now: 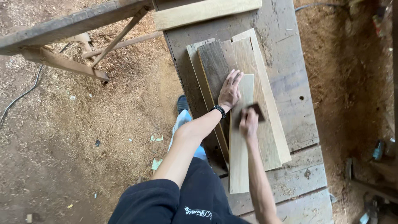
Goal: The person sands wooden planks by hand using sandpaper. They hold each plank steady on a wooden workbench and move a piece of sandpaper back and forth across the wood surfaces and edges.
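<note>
Planks stacked — sawdust floor around

Both your arms stretched out ahead

Left hand lies flat, fingers spread — right hand is curled tight, wrist bent down.

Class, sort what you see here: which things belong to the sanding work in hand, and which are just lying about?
In use: left hand, right hand, dark sanding block, pale plank, stacked boards.

Lying about: workbench, wooden frame, cable, sawdust.
</note>
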